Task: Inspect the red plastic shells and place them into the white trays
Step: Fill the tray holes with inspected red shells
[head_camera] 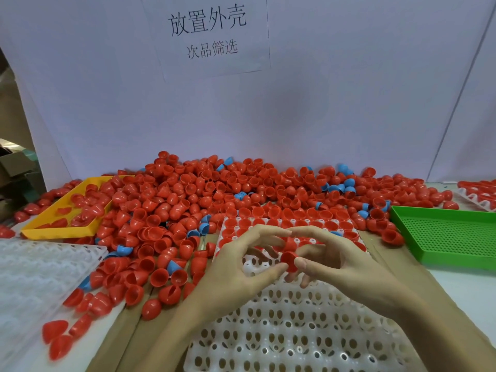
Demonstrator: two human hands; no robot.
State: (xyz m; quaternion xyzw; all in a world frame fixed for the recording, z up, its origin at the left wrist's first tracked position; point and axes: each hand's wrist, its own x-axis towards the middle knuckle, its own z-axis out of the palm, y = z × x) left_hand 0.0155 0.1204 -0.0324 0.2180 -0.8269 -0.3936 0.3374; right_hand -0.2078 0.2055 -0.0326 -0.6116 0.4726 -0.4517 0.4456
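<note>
Over mid tray, near bench edge: both hands meet above white tray [295,331].
L hand [236,267]: thumb + fingertips curled in, pinching a red shell [290,260] from the left.
R hand [346,261]: thumb + forefinger curled onto same shell from the right; more red shows betw. upper fingers, can't tell if it's a 2nd shell or same stack.
Shell pos: held clear of tray, just above the line where filled rows end.
Tray fill: far rows hold red shells, near rows bare sockets.
Loose pile [214,200]: heaps of red shells w/ a few blue caps [201,228] mixed in, along back of bench.
Yellow tray [57,232]: back-left, some red pieces in it; prob. rejects, not certain.
Green tray [442,237]: right side, nothing seen in it.
Spare white tray [32,267]: left edge of bench.
Step now (my read): inspect or separate shells before seating.
Do it well: turn shell fully, check rim + dome for cracks/flash; light pinch only so thin plastic doesn't deform; pull nested shells straight apart; then seat in next bare socket, same way up as neighbours, no skipped sockets.
</note>
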